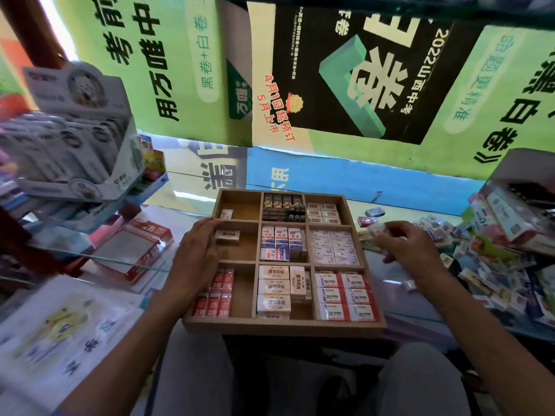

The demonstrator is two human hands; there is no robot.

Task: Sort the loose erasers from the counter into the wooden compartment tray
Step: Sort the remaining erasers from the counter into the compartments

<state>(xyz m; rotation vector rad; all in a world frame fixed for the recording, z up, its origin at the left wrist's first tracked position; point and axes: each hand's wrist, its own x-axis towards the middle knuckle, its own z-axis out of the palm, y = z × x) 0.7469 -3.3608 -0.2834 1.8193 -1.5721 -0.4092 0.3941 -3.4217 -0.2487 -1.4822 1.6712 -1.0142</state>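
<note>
Nearest to us is the tray [285,328], its front edge over our knees, with nine compartments in three rows. Our left hand [196,253] rests with relaxed fingers on its left side, over the left wall, and holds nothing. Our right hand [402,246] is just right of the tray; its grip is curled and seems to pinch a pale eraser [375,231], but blur makes this uncertain. The loose erasers [492,274] lie in a heap on the desk further right, so the right hand is much nearer to them. In the tray, the middle and right columns are almost full. The left column has room: one eraser at the back, one in the middle, red 2B erasers [217,292] in front.
</note>
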